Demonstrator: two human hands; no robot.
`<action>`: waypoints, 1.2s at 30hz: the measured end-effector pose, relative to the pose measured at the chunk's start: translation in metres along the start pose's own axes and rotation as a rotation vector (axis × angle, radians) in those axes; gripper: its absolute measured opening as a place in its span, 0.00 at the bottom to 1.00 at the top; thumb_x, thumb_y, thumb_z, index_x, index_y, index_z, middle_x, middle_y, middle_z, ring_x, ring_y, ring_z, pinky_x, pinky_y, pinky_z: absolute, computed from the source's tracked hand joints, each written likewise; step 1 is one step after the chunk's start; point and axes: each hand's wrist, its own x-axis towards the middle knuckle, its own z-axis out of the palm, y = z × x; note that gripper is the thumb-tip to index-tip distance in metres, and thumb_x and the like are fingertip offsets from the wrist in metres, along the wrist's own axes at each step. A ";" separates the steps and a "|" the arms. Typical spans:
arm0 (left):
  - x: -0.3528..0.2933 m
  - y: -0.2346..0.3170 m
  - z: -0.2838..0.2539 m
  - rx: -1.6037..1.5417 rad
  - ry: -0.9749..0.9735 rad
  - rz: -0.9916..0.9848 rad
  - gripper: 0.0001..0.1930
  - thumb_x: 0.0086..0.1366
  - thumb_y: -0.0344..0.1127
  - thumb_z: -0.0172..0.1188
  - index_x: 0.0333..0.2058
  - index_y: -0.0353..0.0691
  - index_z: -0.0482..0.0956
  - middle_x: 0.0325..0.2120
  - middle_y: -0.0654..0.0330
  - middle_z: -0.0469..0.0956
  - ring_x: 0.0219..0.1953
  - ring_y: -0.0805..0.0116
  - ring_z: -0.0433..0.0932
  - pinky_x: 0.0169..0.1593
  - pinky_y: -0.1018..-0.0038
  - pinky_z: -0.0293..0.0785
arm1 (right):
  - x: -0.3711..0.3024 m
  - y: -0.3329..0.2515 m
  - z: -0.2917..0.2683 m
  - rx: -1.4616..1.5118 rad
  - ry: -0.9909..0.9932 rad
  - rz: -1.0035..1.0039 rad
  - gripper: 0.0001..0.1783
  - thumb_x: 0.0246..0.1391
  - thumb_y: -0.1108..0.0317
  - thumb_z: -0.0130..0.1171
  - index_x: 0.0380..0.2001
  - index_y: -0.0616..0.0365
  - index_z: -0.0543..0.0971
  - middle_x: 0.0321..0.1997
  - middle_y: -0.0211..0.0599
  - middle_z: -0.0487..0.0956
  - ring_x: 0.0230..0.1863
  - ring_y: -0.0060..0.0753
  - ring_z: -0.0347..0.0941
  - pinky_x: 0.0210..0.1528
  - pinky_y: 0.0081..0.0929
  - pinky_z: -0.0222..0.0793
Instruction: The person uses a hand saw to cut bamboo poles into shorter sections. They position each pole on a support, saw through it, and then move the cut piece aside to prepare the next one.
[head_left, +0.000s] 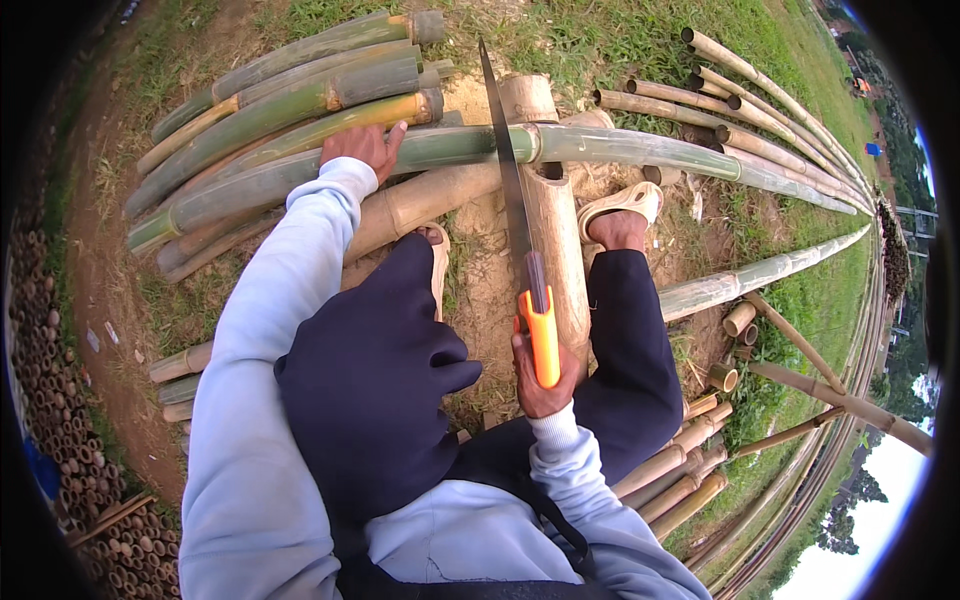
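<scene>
right hand (pixel 533 388) grips an orange-handled saw (pixel 516 205), blade toward twelve o'clock, crossing a green bamboo pole (pixel 450 147); left hand (pixel 358 149) covers pole at eleven, grip unclear.

Saw (pixel 517 215) across bamboo pole (pixel 600 146); pole pile (pixel 270 113) left, more poles (pixel 740 63) right.

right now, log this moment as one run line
left hand: on long green bamboo pole | right hand: gripping orange-handled metal handsaw | blade: across pole, contact unclear | beneath pole: thick tan bamboo log
</scene>
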 end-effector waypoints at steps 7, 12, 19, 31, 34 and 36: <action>0.002 0.005 -0.004 0.014 -0.100 -0.028 0.35 0.76 0.61 0.39 0.38 0.36 0.88 0.40 0.41 0.85 0.46 0.41 0.84 0.54 0.50 0.76 | -0.020 0.001 -0.021 -0.098 0.001 0.007 0.09 0.61 0.74 0.64 0.42 0.68 0.82 0.23 0.31 0.76 0.25 0.19 0.69 0.30 0.24 0.68; 0.013 0.010 -0.008 -0.009 -0.104 0.006 0.34 0.76 0.60 0.40 0.38 0.35 0.87 0.39 0.40 0.85 0.45 0.39 0.84 0.54 0.51 0.76 | 0.115 -0.023 0.034 0.013 -0.016 -0.084 0.09 0.64 0.69 0.66 0.35 0.66 0.81 0.22 0.28 0.75 0.24 0.17 0.66 0.28 0.24 0.65; 0.006 0.002 -0.009 -0.024 -0.136 -0.037 0.37 0.76 0.62 0.38 0.41 0.33 0.85 0.44 0.39 0.83 0.51 0.40 0.81 0.58 0.47 0.71 | -0.073 0.000 -0.027 -0.058 0.013 0.115 0.06 0.59 0.76 0.66 0.38 0.67 0.82 0.22 0.35 0.76 0.22 0.21 0.68 0.28 0.25 0.68; 0.008 0.008 -0.014 -0.009 -0.133 -0.014 0.34 0.75 0.60 0.40 0.41 0.34 0.87 0.43 0.39 0.84 0.48 0.40 0.83 0.56 0.51 0.76 | 0.098 0.001 0.029 -0.013 -0.048 -0.092 0.10 0.63 0.69 0.67 0.35 0.67 0.81 0.22 0.30 0.75 0.26 0.18 0.69 0.29 0.25 0.67; 0.012 0.003 -0.006 0.011 -0.097 0.000 0.34 0.75 0.60 0.40 0.42 0.35 0.86 0.43 0.40 0.84 0.49 0.40 0.83 0.56 0.50 0.75 | -0.008 0.005 0.001 -0.005 0.034 0.074 0.07 0.61 0.72 0.67 0.35 0.67 0.82 0.21 0.30 0.75 0.25 0.19 0.70 0.28 0.25 0.68; 0.012 -0.001 -0.001 0.011 -0.096 -0.003 0.34 0.75 0.60 0.40 0.41 0.35 0.86 0.43 0.40 0.84 0.48 0.39 0.83 0.56 0.49 0.75 | -0.080 0.000 -0.027 -0.072 0.025 0.116 0.04 0.59 0.75 0.66 0.35 0.65 0.82 0.21 0.32 0.76 0.22 0.22 0.70 0.28 0.25 0.68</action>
